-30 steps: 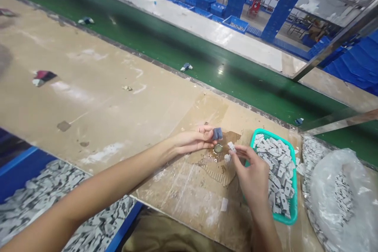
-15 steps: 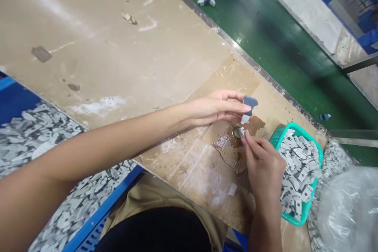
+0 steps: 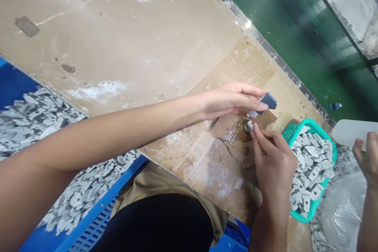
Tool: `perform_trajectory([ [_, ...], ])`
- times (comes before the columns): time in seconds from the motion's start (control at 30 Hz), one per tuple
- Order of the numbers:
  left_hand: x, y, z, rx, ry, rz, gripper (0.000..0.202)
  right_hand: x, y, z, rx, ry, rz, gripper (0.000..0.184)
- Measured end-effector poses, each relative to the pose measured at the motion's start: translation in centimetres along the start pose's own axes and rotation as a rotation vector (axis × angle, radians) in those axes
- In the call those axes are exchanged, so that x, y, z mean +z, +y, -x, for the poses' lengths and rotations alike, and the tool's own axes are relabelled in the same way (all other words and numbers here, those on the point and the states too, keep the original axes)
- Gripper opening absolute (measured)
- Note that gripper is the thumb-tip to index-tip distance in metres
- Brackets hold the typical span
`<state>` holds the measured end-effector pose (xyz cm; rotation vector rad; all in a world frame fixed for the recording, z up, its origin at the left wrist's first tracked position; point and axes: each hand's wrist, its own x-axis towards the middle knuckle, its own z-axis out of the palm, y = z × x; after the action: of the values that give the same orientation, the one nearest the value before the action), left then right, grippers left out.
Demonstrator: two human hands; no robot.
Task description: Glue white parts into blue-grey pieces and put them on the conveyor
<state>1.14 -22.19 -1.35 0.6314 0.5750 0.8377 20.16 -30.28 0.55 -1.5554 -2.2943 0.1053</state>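
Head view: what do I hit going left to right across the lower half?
Blue bin of grey pieces → left hand, pinching a dark blue piece → right hand, pinching a small grey piece → green basket → another person's hand.

This is a factory assembly floor. A long, scuffed brown workbench (image 3: 124, 39) patched with clear tape runs beside a glossy green strip (image 3: 295, 23). A blue plastic crate (image 3: 97, 208) at the bench's near edge holds heaps of small flat grey parts (image 3: 35, 118). A teal plastic mesh basket (image 3: 291, 130) holds more of them.
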Motion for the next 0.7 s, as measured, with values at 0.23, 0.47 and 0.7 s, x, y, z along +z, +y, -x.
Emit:
perform_trajectory([
  [0.23,0.4,0.4,0.1,-0.001,-0.008,-0.037,0.019,0.2,0.1,0.0,-0.002,0.001,-0.022,0.026],
  [0.47,0.3,-0.5,-0.3,0.135,0.126,-0.240,0.019,-0.9,-0.2,-0.1,0.115,0.139,-0.157,0.024],
  [0.7,0.9,-1.4,-0.2,0.126,0.064,-0.330,0.020,-1.7,-0.3,0.2,0.162,0.441,-0.352,0.034],
])
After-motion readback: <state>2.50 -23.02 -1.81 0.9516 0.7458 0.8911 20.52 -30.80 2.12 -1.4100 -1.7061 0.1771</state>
